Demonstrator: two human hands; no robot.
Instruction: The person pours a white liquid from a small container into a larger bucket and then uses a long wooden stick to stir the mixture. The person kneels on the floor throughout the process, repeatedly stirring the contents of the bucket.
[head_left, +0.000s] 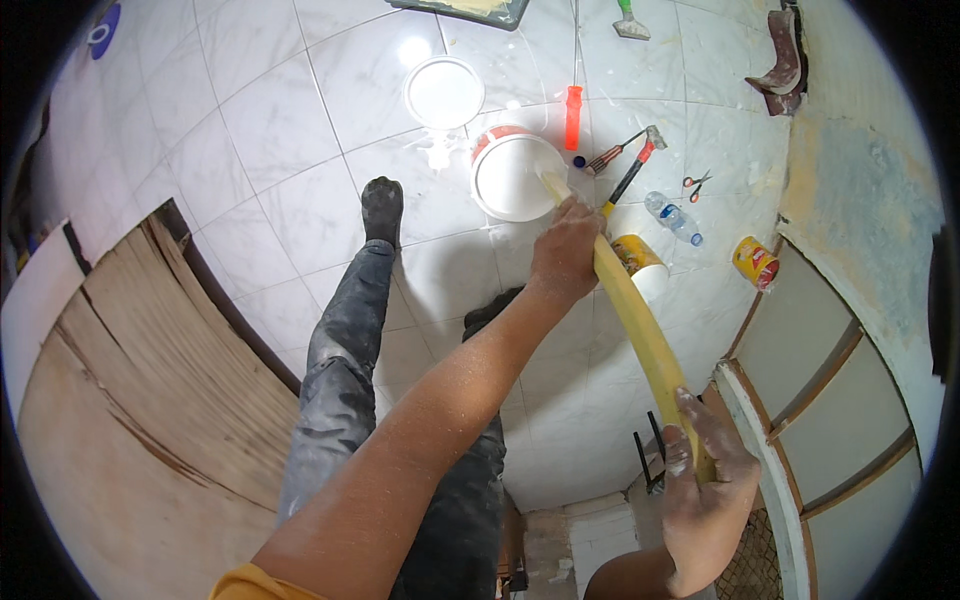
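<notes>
Both my hands hold a long yellow pole (641, 325) that slants from beside my right side up toward the bucket. My left hand (568, 250) is wrapped round its upper part. Lower down, my right hand (708, 490), dusted with white, grips the near end between thumb and fingers. The pole's far tip is whitish and overlaps the right side of a round bucket (515, 180) with a white top and an orange-red side. Whether the tip dips into white contents or hovers over them, I cannot tell. A round white lid (444, 92) lies beyond the bucket.
Right of the bucket lie a hammer (632, 172), a screwdriver (605, 158), scissors (696, 186), a plastic bottle (674, 218) and two yellow containers (640, 262) (755, 262). Farther off are an orange-handled tool (573, 118), a green-handled scraper (630, 22) and a tray (470, 10). A wooden panel (150, 390) stands left.
</notes>
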